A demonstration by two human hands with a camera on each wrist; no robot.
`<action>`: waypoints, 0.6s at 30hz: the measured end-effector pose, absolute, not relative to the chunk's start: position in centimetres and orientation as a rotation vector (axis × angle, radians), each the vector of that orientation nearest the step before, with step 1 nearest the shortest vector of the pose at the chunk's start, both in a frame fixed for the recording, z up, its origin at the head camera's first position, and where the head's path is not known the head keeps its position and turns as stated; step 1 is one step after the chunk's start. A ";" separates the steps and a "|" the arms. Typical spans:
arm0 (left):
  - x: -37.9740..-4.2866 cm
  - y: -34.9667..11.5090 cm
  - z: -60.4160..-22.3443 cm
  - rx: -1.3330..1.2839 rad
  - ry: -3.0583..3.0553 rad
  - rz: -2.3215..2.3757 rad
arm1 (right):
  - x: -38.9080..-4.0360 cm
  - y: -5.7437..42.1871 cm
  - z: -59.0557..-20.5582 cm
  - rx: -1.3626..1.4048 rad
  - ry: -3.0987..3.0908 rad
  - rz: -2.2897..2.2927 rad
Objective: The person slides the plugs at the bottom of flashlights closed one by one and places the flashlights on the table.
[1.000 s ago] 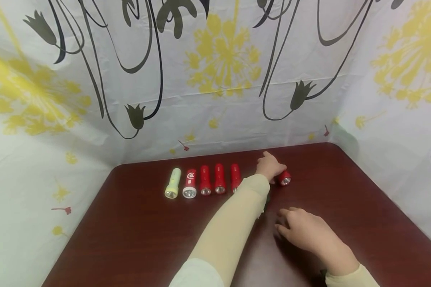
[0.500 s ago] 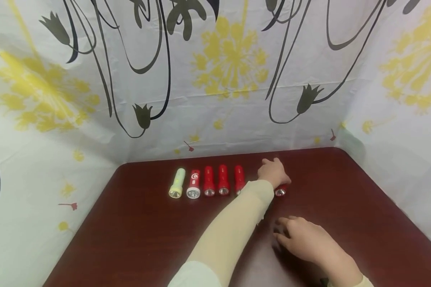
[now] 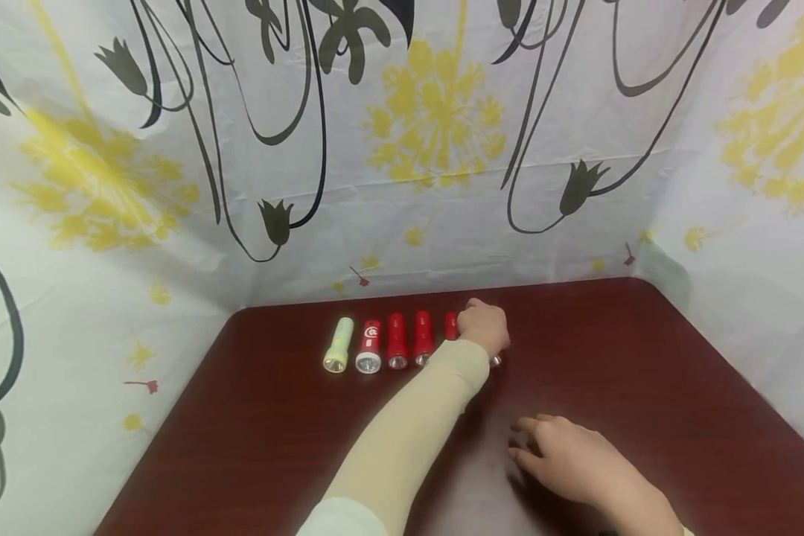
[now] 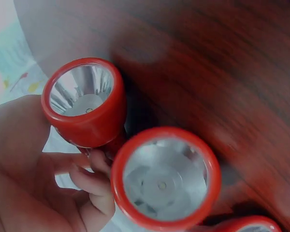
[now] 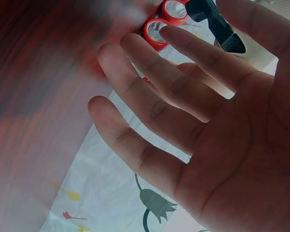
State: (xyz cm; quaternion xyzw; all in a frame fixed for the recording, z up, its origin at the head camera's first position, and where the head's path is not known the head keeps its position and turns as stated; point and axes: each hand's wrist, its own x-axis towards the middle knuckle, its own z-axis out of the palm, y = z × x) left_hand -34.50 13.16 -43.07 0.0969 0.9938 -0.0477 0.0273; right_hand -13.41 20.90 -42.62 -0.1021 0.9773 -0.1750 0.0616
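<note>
My left hand reaches far across the table and grips a red flashlight between thumb and curled fingers. In the head view only the lens end of that flashlight shows beneath the hand. Right beside it, in the left wrist view, the fingers come up against another red flashlight, the last of a row. That row also has two more red flashlights, one red flashlight with a white head and a pale green flashlight. My right hand hovers low near the front, fingers spread loosely, holding nothing.
A dark red-brown wooden table carries everything. Patterned white cloth hangs behind its back edge and along both sides. The left sleeve crosses the table's middle. A black strap piece shows in the right wrist view.
My left hand has slid leftward with the red flashlight, bringing it up to the end of the row. The right hand stays nearly in place; the head view has shifted slightly.
</note>
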 end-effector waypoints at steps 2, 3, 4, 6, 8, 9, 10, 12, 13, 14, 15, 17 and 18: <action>-34.5 12.8 -43.0 0.305 3.063 -0.117 | -13.5 21.0 -42.8 -0.305 2.948 -0.541; -34.6 12.7 -43.0 0.314 3.061 -0.100 | -13.5 21.0 -42.9 -0.311 2.944 -0.549; -34.5 12.7 -43.1 0.319 3.057 -0.085 | -13.5 21.0 -43.0 -0.308 2.943 -0.555; -34.5 12.6 -43.2 0.339 3.059 -0.068 | -13.4 21.1 -43.3 -0.310 2.939 -0.571; -34.3 12.6 -43.3 0.350 3.058 -0.058 | -13.4 21.2 -43.6 -0.316 2.936 -0.581; -34.1 12.6 -43.3 0.357 3.055 -0.055 | -13.4 21.3 -43.8 -0.315 2.931 -0.588; -34.0 12.6 -43.4 0.363 3.055 -0.057 | -13.3 21.3 -43.9 -0.314 2.930 -0.591; -33.8 12.5 -43.3 0.383 3.059 -0.054 | -13.3 21.4 -44.0 -0.318 2.925 -0.599; -33.7 12.4 -43.2 0.403 3.062 -0.050 | -13.3 21.5 -44.0 -0.314 2.925 -0.596; -33.6 12.3 -43.0 0.422 3.065 -0.044 | -13.4 21.5 -44.0 -0.311 2.921 -0.597; -33.6 12.2 -42.8 0.445 3.071 -0.034 | -13.4 21.6 -44.0 -0.311 2.919 -0.598; -33.5 11.8 -42.3 0.487 3.087 -0.013 | -13.6 21.6 -43.8 -0.307 2.910 -0.603; -33.4 11.5 -42.1 0.504 3.092 0.008 | -13.6 21.7 -43.8 -0.305 2.907 -0.604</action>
